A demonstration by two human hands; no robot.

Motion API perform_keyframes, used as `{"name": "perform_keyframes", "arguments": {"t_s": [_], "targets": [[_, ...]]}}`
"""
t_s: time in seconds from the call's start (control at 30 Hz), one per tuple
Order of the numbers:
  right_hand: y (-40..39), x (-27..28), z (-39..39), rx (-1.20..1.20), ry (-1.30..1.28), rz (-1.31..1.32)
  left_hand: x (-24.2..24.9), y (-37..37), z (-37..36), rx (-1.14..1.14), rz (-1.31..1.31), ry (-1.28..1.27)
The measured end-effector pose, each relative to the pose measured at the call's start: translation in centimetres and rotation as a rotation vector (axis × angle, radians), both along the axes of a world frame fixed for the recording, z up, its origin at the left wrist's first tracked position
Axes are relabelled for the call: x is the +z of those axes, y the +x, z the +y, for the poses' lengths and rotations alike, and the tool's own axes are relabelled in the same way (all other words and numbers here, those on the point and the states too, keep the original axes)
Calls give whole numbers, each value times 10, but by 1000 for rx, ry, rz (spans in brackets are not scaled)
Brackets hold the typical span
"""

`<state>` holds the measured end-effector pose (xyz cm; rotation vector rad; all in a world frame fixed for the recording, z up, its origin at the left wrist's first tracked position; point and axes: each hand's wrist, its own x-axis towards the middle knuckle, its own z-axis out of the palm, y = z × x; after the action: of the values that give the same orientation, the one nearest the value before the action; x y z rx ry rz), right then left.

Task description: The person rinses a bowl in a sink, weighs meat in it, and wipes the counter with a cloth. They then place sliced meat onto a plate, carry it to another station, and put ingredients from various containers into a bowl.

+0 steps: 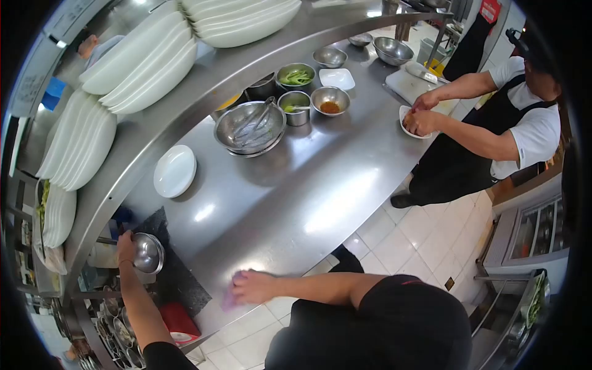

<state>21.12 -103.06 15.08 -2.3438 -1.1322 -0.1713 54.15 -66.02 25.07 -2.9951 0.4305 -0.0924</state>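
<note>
At the left end of the steel counter, my left hand (126, 248) is closed on the rim of a small metal bowl (147, 254), which seems to have another bowl under it. The bowl stands at the edge of a black perforated mat (176, 280). My right hand (254, 287) presses a thin purple cloth (229, 297) against the counter's near edge, its fingers bent over it. Part of the cloth is hidden beneath the hand. A red device (179, 322), perhaps a scale, sits between my arms.
A white plate (175, 171), a large metal bowl with tongs (250, 126) and several food containers (296, 77) stand on the counter (277, 209). Stacked white dishes (154, 61) line the shelf above. At right, a co-worker (487, 129) handles food over a white dish (407, 125).
</note>
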Motion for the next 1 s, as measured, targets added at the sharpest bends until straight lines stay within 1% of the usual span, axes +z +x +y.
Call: {"name": "perform_keyframes", "arguments": {"t_s": [0.03, 0.07, 0.1, 0.13, 0.17, 0.2, 0.23, 0.27, 0.3, 0.33, 0.37, 0.4, 0.43, 0.47, 0.5, 0.57, 0.6, 0.63, 0.67, 0.7, 0.73, 0.77, 0.8, 0.87, 0.9, 0.93, 1.0], "targets": [[-16, -8, -5, 178, 51, -17, 2, -4, 3, 27, -25, -11], [-21, -11, -34, 165, 151, 1, 6, -5, 1, 108, 34, 25], [-26, -12, -76, 152, 246, 23, 9, -7, 4, 103, 39, 20], [-24, -22, -120, 55, 266, 75, 11, -9, 4, 114, 70, -21], [-21, -19, -175, -51, 300, 143, 15, -10, 3, 124, 96, -66], [-33, 3, -226, -458, 60, 206, 25, -19, -5, 108, 64, -88], [-35, 34, -268, -609, -86, 272, 35, -26, -12, 106, 55, -101], [-27, 43, -308, -678, -182, 208, 45, -31, -18, 82, 21, -207], [-11, 57, -341, -783, -182, 192, 54, -38, -23, 59, -10, -302], [10, 76, -368, -904, -159, 5, 58, -46, -32, 60, -19, -296], [43, 89, -402, -1105, 9, -26, 60, -55, -44, 134, -12, -325], [87, 84, -445, -1331, 64, -111, 60, -68, -48, 209, -1, -345], [138, 79, -493, -1547, 306, -32, 36, -80, -40, 177, 60, -504], [192, 81, -557, -1520, 509, 282, 23, -100, -56, 224, 133, -587], [237, 72, -606, -1596, 525, 295, 8, -126, -84, 275, 251, -652], [292, 80, -646, -1894, 354, 276, -30, -171, -151, 351, 501, -732], [307, 79, -654, -1883, 386, 286, -48, -194, -187, 397, 613, -798], [317, 77, -660, -1908, 517, 313, -63, -213, -221, 470, 700, -896], [325, 71, -666, -1932, 640, 342, -63, -237, -268, 623, 687, -1120], [337, 55, -680, -1928, 648, 349, -68, -249, -298, 771, 670, -1350], [358, 38, -701, -1869, 694, 318, -73, -254, -315, 771, 662, -1356], [379, 30, -719, -1802, 739, 285, -78, -259, -328, 778, 668, -1471], [393, 29, -734, -1787, 737, 297, -75, -269, -331, 796, 671, -1578], [399, 29, -757, -1618, 864, 85, -66, -272, -348, 818, 643, -1597], [387, 33, -754, -1620, 852, 87, -64, -272, -354, 810, 624, -1620], [365, 46, -744, -1529, 910, -152, -64, -274, -351, 783, 626, -1648], [304, 72, -713, -1419, 1011, -222, -65, -277, -350, 794, 615, -1685]]}}
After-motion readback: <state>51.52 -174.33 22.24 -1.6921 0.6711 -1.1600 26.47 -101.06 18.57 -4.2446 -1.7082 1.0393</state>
